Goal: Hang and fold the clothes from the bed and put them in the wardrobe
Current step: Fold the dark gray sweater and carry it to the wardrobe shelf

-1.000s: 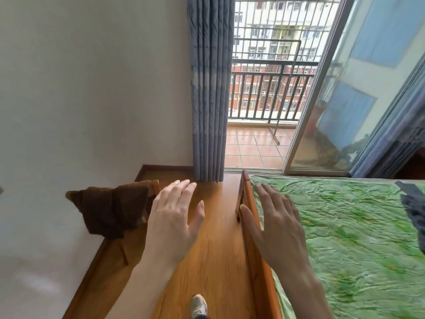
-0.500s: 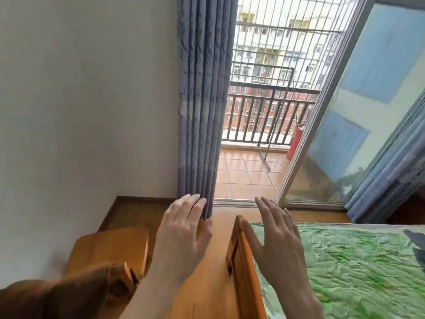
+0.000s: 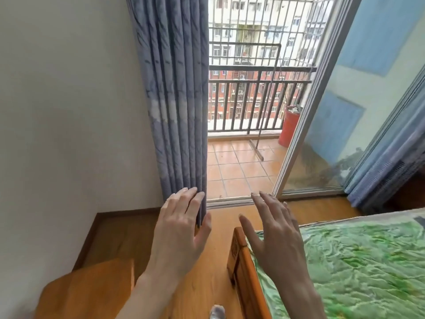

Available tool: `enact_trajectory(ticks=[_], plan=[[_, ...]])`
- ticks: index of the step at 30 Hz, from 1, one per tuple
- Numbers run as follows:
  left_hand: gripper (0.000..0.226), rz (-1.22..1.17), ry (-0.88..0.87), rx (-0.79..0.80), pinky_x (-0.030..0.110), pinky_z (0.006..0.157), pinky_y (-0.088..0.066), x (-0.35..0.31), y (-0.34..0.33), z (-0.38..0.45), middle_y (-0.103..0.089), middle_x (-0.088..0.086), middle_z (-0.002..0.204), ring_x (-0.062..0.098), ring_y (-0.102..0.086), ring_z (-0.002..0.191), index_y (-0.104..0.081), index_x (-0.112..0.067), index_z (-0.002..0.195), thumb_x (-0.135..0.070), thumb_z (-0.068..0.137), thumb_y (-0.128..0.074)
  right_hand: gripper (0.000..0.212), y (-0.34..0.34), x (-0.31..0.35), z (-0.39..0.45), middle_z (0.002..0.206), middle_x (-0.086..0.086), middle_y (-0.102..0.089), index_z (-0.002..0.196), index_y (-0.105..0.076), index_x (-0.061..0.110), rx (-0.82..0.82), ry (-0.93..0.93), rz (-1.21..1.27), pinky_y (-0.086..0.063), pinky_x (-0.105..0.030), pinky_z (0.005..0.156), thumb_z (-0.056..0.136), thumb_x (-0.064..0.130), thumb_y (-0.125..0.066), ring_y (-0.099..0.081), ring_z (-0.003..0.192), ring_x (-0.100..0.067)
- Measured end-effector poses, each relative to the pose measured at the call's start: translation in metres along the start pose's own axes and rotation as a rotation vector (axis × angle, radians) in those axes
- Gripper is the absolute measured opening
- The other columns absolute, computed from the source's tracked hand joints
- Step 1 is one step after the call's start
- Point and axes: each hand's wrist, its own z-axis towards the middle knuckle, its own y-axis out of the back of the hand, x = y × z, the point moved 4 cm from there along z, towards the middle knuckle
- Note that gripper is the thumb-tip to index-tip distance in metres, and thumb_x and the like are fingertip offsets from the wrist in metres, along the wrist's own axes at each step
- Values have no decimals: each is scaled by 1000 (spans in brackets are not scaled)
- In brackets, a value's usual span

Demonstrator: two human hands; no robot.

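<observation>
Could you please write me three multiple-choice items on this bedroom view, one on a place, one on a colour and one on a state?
1. Where does the red bucket stand?
A. On the balcony, by the railing
B. On the bed
C. Beside the curtain indoors

2. What colour is the bed cover?
A. Brown
B. Green
C. White

3. How are the two hands?
A. Both grip clothes
B. One pulls the curtain aside
C. Both are open and hold nothing

Answers:
1. A, since the bucket sits on the balcony tiles past the glass door.
2. B, as the crinkled cover is plainly green.
3. C, because the left hand and the right hand show straight, spread fingers with nothing in them.
</observation>
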Motion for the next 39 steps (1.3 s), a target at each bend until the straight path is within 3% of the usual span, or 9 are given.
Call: enact_trajectory(ticks=[5, 10, 15, 20, 28, 34, 39], plan=[[53, -11, -39, 24, 44, 116, -34, 10, -60, 88, -64, 4, 142, 27, -59, 134, -63, -18, 141, -48, 103, -44, 62, -39, -37, 84, 153, 1, -53, 151, -50, 22, -14, -43, 10, -31, -42, 124, 103, 60, -42, -45, 145, -18], [53, -39, -65, 17, 50, 112, -44, 10, -116, 178, -65, 7, 141, 29, -60, 132, -63, -16, 140, -47, 103, -43, 63, -65, -80, 169, 153, 1, -54, 151, -51, 21, -56, -70, 8, -35, -47, 122, 103, 61, -39, -44, 146, -18], [50, -72, -87, 9, 49, 114, -36, 9, -166, 250, -62, 7, 145, 30, -57, 136, -59, -18, 143, -46, 104, -48, 64, -82, -118, 238, 158, 1, -49, 153, -47, 24, -50, -106, -42, -29, -45, 125, 104, 64, -37, -39, 150, -19], [50, -141, -128, 27, 55, 110, -47, 1, -215, 311, -61, 5, 146, 30, -55, 136, -60, -19, 142, -48, 104, -46, 67, -88, -157, 289, 157, 0, -49, 152, -48, 23, -74, -163, -91, -30, -45, 124, 103, 66, -33, -39, 150, -20], [50, -236, -243, 123, 50, 112, -45, -2, -312, 403, -61, 6, 145, 28, -50, 137, -59, -16, 143, -45, 104, -47, 66, -119, -214, 366, 158, 1, -47, 154, -46, 23, -115, -270, -165, -12, -33, 126, 104, 66, -36, -34, 152, -17], [50, -306, -371, 149, 45, 112, -43, -2, -396, 503, -62, 6, 145, 26, -51, 136, -61, -15, 143, -43, 103, -49, 67, -151, -258, 449, 157, -1, -50, 151, -50, 19, -187, -404, -256, -28, -44, 125, 104, 64, -39, -38, 150, -19], [50, -360, -461, 184, 46, 113, -42, -12, -457, 573, -63, 7, 143, 27, -52, 135, -62, -14, 141, -42, 101, -52, 67, -163, -301, 496, 157, -2, -50, 151, -50, 17, -257, -551, -306, -31, -45, 124, 104, 62, -41, -40, 148, -19]])
